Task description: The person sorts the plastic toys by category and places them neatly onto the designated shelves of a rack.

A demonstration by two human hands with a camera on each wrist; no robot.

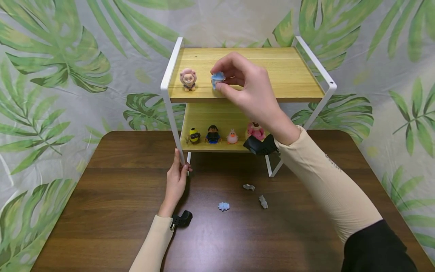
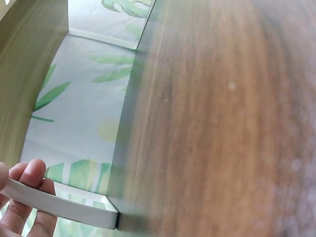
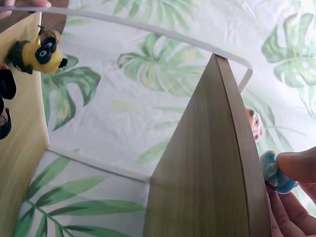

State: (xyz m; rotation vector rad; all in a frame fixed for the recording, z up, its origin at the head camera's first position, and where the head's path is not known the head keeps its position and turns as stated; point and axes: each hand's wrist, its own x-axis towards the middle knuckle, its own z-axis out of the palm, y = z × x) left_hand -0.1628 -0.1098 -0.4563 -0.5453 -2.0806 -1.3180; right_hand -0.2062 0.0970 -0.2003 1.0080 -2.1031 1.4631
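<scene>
My right hand (image 1: 249, 85) pinches a small light blue figurine (image 1: 218, 76) between thumb and fingers, low over the front left part of the upper shelf board (image 1: 272, 68). A pink-haired figurine (image 1: 188, 79) stands upright just left of it. In the right wrist view the blue figurine (image 3: 274, 173) shows beside the board's front edge, partly covered by the thumb. Lower down, my left hand (image 1: 175, 183) holds the front left leg of the white metal shelf frame (image 1: 174, 122). Its fingers (image 2: 35, 173) curl round the white bar (image 2: 69, 207) in the left wrist view.
On the lower board stand a yellow goggled figurine (image 1: 194, 136), a dark-haired figurine (image 1: 213, 135), a pale pink bird figurine (image 1: 232, 136) and a pink figurine (image 1: 256, 131) partly behind my right wrist. A blue piece (image 1: 224, 206) and two grey pieces (image 1: 263, 201) lie on the brown table (image 1: 112, 196).
</scene>
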